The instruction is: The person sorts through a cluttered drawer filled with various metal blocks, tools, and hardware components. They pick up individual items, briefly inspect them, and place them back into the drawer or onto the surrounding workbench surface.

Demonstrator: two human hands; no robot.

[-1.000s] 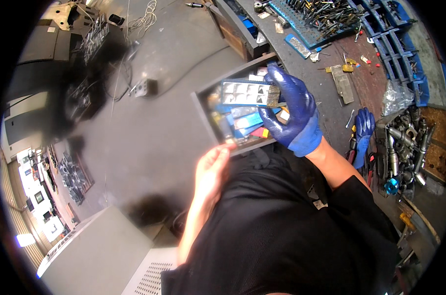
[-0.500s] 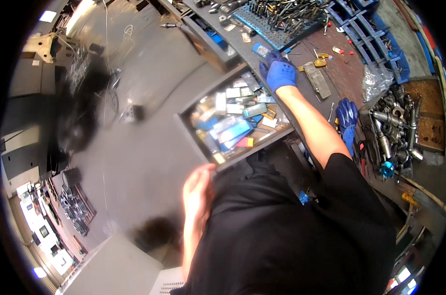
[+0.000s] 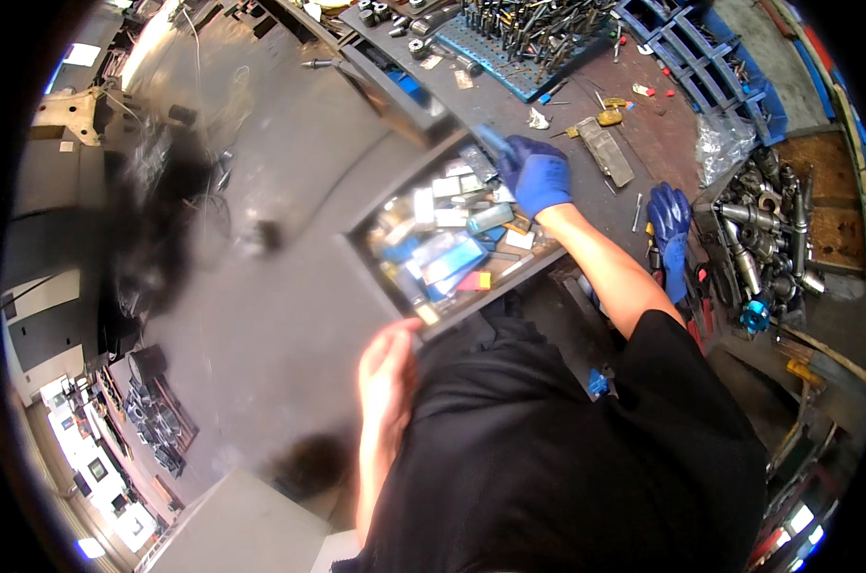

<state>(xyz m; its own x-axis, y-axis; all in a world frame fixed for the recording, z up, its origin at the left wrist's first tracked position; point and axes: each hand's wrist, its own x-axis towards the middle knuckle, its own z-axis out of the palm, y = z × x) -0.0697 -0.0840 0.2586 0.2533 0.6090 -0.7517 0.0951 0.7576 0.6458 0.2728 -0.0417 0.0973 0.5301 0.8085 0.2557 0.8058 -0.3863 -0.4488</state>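
An open grey metal drawer [image 3: 387, 279] holds several small boxes and flat cases, mostly blue, clear and white. My right hand [image 3: 538, 180], in a blue glove, is at the drawer's far right corner. Its fingers curl around a small blurred blue box [image 3: 493, 143] at the drawer's back edge. My left hand [image 3: 388, 371] is bare and hangs just below the drawer's front left corner, fingers loosely together and holding nothing. A black sleeve and my dark clothing fill the lower middle of the view.
A spare blue glove [image 3: 670, 231] lies on the brown workbench right of the drawer. A blue tray of bits [image 3: 548, 38], blue bins [image 3: 724, 72], a plastic bag [image 3: 724, 143] and steel tool holders [image 3: 762, 239] crowd the bench. Grey floor lies to the left.
The clear case my right hand held over the drawer is gone from it; that hand moved to the drawer's back right. My left hand came off the drawer front and dropped lower.
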